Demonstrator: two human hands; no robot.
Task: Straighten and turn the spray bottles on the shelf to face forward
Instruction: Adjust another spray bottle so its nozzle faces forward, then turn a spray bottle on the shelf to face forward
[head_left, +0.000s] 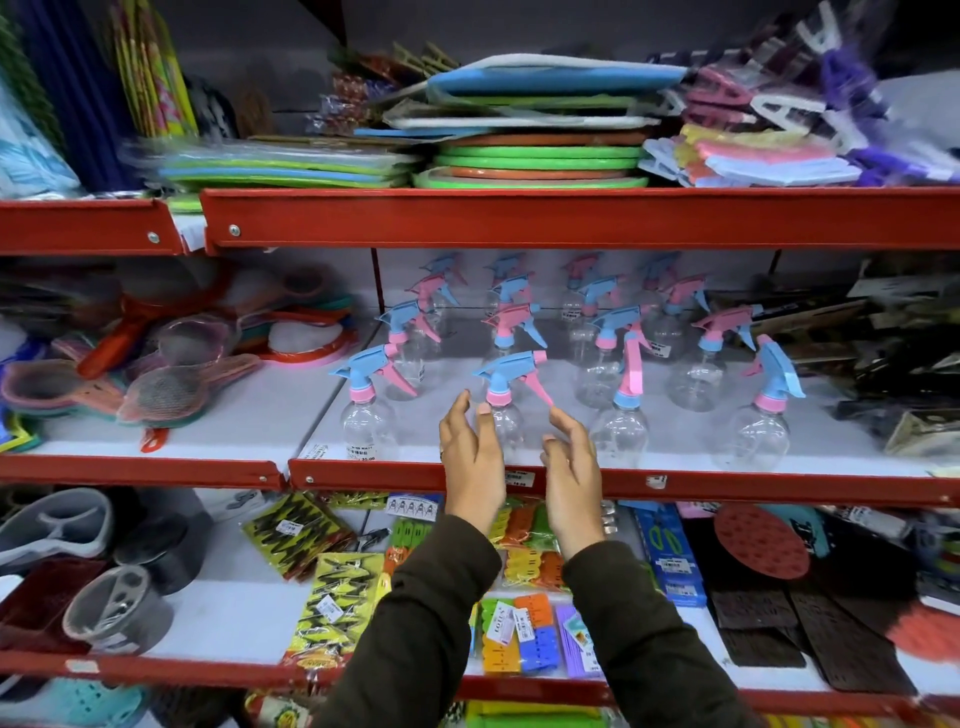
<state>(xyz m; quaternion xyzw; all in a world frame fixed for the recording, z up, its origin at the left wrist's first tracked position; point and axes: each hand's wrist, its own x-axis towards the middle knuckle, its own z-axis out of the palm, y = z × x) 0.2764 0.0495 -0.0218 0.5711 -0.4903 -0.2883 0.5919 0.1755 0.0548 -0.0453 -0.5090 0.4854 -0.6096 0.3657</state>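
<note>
Several clear spray bottles with pink and blue trigger heads stand in rows on the middle shelf (675, 480). The front middle bottle (506, 384) has a blue head with its nozzle pointing left. My left hand (470, 457) and my right hand (571, 467) are raised on either side of its clear body, fingers spread, not touching it. Left of it stands another blue-headed bottle (363, 379), nozzle also left. To the right, a pink-headed bottle (628, 384) and a far-right bottle (769, 384) are turned at other angles.
Mesh strainers and scoops (171, 384) lie on the shelf to the left. Stacked coloured mats (535, 156) fill the shelf above. Packs of clips and pegs (332, 587) and grey holders (114, 608) sit on the shelf below. Dark packaged goods (893, 374) crowd the right.
</note>
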